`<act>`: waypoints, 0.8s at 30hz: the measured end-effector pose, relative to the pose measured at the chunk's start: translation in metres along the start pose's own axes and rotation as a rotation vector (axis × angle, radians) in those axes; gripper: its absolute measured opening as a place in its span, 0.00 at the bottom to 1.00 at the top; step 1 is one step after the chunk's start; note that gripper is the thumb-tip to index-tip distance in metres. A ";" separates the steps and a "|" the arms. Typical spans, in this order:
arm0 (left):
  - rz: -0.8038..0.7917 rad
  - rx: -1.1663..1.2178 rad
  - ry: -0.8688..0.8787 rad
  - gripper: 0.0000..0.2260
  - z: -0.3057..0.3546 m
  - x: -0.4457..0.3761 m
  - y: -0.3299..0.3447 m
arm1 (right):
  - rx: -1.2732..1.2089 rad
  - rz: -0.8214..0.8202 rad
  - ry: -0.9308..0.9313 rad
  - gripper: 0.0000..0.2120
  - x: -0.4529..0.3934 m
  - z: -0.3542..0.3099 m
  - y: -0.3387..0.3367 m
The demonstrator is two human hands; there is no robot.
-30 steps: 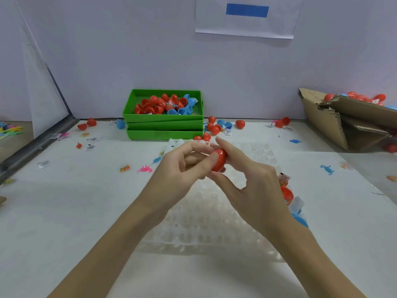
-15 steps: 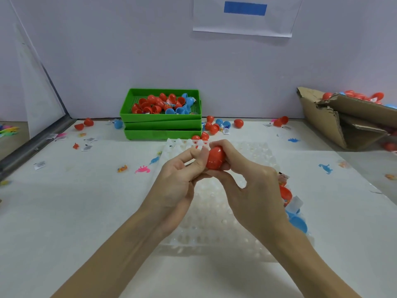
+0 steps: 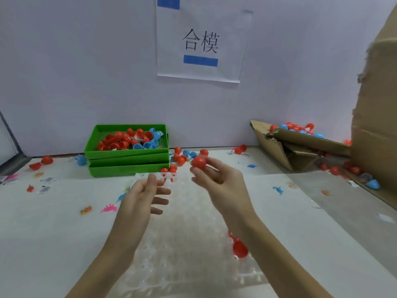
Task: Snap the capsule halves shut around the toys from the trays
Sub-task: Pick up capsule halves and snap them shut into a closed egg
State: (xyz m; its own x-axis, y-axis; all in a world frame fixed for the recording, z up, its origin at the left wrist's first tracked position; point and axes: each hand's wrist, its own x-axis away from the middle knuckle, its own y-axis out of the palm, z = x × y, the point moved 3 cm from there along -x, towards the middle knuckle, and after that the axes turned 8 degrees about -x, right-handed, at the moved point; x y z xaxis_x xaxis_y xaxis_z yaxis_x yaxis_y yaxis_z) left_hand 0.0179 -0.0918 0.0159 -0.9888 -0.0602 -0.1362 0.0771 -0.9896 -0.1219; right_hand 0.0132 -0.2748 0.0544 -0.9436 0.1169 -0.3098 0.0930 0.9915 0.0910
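My right hand (image 3: 219, 181) pinches a closed red capsule (image 3: 199, 162) at its fingertips, raised above the table. A little to the left, my left hand (image 3: 144, 194) hangs with relaxed fingers and holds nothing. Below both hands lies a clear plastic tray (image 3: 182, 244) with many small cups. Stacked green trays (image 3: 129, 166) at the back hold red and blue capsule halves (image 3: 126, 139). One red capsule half (image 3: 240, 249) lies at the clear tray's right edge, beside my right forearm.
A torn cardboard box (image 3: 300, 147) with red and blue capsules sits at the right, under a tall cardboard wall (image 3: 378, 130). Small toys (image 3: 108, 209) and paper tags (image 3: 46, 183) are scattered on the white table. Loose capsules (image 3: 182, 157) lie beside the green trays.
My hands have parted: the left let go of the red capsule and dropped left, the right lifted the closed capsule up and right. The camera tilted upward.
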 end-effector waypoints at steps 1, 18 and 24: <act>0.008 0.022 -0.013 0.26 0.000 -0.002 -0.003 | -0.156 0.053 0.056 0.15 -0.021 -0.006 -0.013; -0.112 -0.163 0.002 0.23 -0.003 -0.002 -0.007 | 0.412 0.154 0.070 0.07 -0.064 0.006 -0.103; -0.144 -0.251 0.038 0.21 -0.004 0.000 -0.004 | 0.822 -0.184 0.078 0.05 -0.035 0.028 -0.115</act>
State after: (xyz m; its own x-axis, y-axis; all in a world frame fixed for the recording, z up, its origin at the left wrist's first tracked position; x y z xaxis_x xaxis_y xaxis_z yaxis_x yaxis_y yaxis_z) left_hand 0.0184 -0.0876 0.0120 -0.9868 0.0885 -0.1357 -0.0304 -0.9239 -0.3813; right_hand 0.0447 -0.3915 0.0285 -0.9828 -0.0245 -0.1829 0.1089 0.7236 -0.6816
